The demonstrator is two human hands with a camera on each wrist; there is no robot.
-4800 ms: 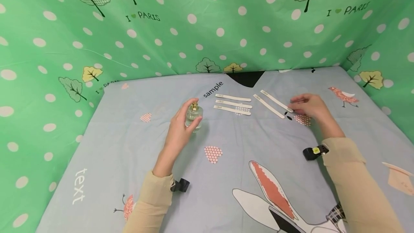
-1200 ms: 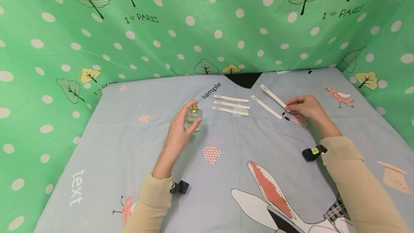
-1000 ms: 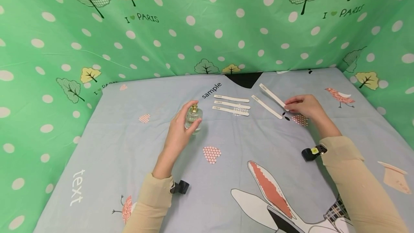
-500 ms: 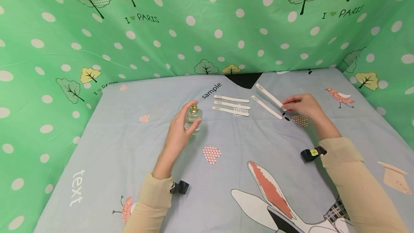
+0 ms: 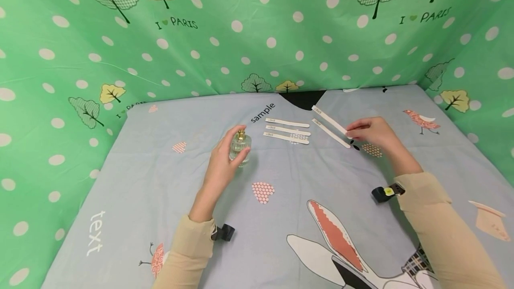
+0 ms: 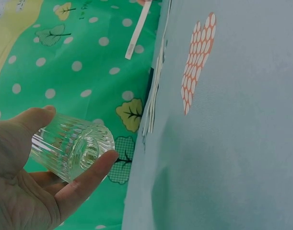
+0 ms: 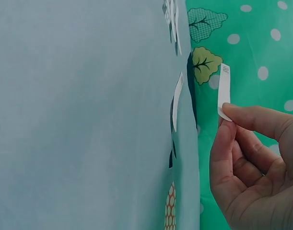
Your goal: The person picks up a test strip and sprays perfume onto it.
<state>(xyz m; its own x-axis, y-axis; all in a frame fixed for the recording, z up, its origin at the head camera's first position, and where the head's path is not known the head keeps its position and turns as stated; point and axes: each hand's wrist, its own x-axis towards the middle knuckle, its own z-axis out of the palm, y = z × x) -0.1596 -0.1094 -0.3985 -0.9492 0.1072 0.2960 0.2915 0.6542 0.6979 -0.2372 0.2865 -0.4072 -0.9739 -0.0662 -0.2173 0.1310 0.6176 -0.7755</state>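
Fingers and thumb of my left hand [image 5: 221, 162] grip a clear ribbed glass perfume bottle [image 5: 239, 146] with a gold neck. The left wrist view shows the base of the bottle [image 6: 88, 146], held above the cloth. Between thumb and fingertips, my right hand [image 5: 377, 134] pinches the rounded end of a white paper test strip [image 5: 330, 118]. It is raised over the cloth in the right wrist view, its printed end [image 7: 225, 69] pointing away from the hand. Just below it in the head view, a second test strip [image 5: 331, 133] lies slanted on the cloth.
Three more paper strips [image 5: 287, 129] lie side by side between the bottle and the right hand. A grey-blue printed cloth [image 5: 305, 173] covers the table. Green dotted fabric [image 5: 225, 39] hangs behind it and at both sides.
My right hand has picked up the upper slanted test strip from the cloth and carried it a little to the left. My left hand stays in place with the perfume bottle.
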